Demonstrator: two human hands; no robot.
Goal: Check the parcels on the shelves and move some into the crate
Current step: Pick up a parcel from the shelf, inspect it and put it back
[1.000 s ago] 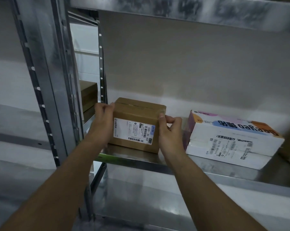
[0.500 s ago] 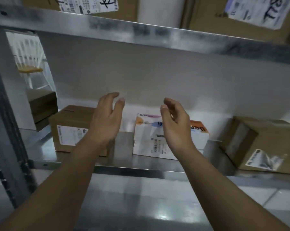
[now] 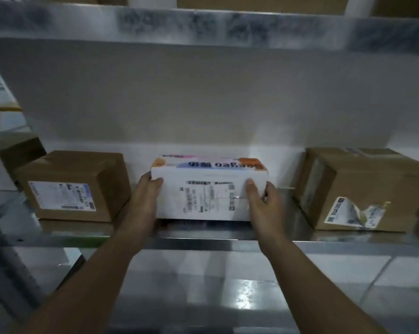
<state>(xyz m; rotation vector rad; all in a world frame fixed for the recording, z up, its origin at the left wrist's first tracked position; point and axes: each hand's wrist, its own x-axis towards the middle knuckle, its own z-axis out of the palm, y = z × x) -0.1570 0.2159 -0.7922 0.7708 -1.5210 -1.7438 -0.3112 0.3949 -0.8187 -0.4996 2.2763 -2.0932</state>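
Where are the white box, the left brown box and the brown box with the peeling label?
white box (image 3: 210,196): head view, front label.
left brown box (image 3: 61,195): head view, on its label.
brown box with the peeling label (image 3: 377,186): head view, front face above the label.

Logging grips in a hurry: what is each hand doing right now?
Left hand: grips the white parcel at its left end.
Right hand: grips the same parcel at its right end.
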